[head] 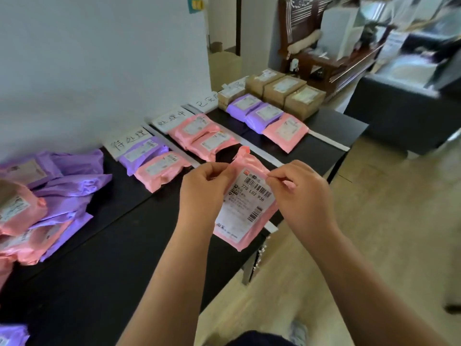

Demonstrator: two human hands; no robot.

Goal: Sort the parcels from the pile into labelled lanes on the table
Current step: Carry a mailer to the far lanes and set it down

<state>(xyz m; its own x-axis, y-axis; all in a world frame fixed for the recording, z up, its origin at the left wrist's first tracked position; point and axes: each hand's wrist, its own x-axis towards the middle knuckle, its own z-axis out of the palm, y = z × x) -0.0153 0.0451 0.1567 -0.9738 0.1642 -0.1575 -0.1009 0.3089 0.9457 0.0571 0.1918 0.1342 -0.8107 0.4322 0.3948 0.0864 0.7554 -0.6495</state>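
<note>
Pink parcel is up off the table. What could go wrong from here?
The left grip and right grip only pinch the pink parcel by its top edge; held at the table edge, it may slip to the floor. Set down carelessly, it might push lane parcels over the white divider.

A pink parcel [245,213] with a white barcode label hangs upright over the black table [112,258], its top pinched by the left hand [202,193] and right hand [299,198]. The pile [50,196] of pink and purple parcels lies at the left.
</note>
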